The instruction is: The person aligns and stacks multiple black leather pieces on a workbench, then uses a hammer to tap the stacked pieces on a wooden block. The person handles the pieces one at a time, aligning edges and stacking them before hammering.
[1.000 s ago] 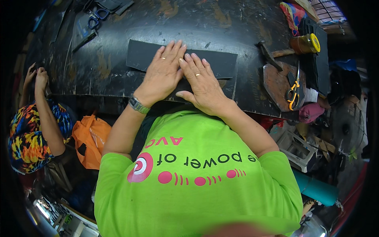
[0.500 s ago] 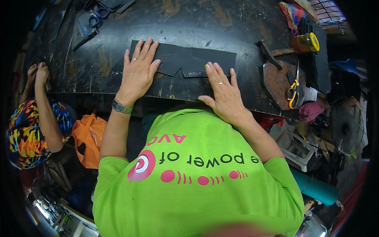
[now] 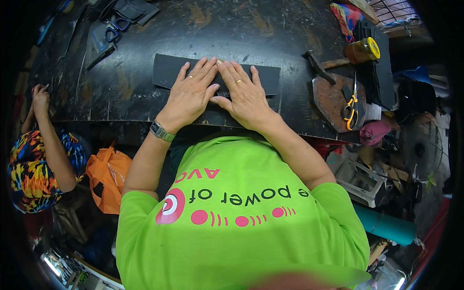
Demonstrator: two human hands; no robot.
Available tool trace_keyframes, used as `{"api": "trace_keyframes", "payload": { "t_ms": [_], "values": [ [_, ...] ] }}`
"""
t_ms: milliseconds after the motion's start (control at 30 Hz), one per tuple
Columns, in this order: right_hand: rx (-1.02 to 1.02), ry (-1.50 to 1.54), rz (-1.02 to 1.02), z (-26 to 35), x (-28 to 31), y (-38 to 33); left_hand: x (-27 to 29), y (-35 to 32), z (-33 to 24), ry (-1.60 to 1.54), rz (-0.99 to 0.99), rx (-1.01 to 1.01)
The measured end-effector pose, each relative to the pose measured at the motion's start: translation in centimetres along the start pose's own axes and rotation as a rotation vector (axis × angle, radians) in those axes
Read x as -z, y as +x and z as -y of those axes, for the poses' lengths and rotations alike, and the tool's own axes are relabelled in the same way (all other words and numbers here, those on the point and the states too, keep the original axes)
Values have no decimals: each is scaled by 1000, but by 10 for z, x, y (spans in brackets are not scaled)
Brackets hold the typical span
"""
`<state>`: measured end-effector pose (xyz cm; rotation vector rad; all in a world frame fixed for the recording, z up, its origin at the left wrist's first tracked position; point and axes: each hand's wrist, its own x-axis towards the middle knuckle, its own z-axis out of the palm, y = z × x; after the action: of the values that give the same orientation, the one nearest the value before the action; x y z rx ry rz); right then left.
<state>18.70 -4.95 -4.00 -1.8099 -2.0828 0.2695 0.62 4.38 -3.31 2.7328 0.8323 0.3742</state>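
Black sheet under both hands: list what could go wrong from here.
1. The black sheet lies near the table edge; pressed only at its middle by the left hand and right hand, its free ends might shift or lift.
2. The scissors and hammer lie close to the right; a sideways sweep of the right hand could strike them.

1. A wide, dark, scuffed worktable (image 3: 145, 101) filled the upper part of the view, its surface worn and streaked.
2. Below its near edge the floor lay in shadow, crowded with clutter.
3. A grey plastic crate (image 3: 360, 179) stood at the right.
4. Beside it lay a teal roll (image 3: 384, 224).
5. A fan (image 3: 420, 150) stood at the far right.
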Motion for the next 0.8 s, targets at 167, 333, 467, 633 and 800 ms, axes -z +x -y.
{"api": "trace_keyframes", "payload": {
  "t_ms": [167,333,467,633,800],
  "values": [
    [54,-58,58,-2,5,-6,-1,6,11,129,-64,39],
    [116,-48,124,-11,16,-22,1,2,28,168,-95,105],
    [71,0,126,-15,23,-43,2,-7,41,193,-66,191],
    [41,82,80,-14,27,-49,7,-8,39,218,-37,213],
    [-101,491,-127,-14,37,-44,23,-4,-2,115,-121,224]
  ]
}}
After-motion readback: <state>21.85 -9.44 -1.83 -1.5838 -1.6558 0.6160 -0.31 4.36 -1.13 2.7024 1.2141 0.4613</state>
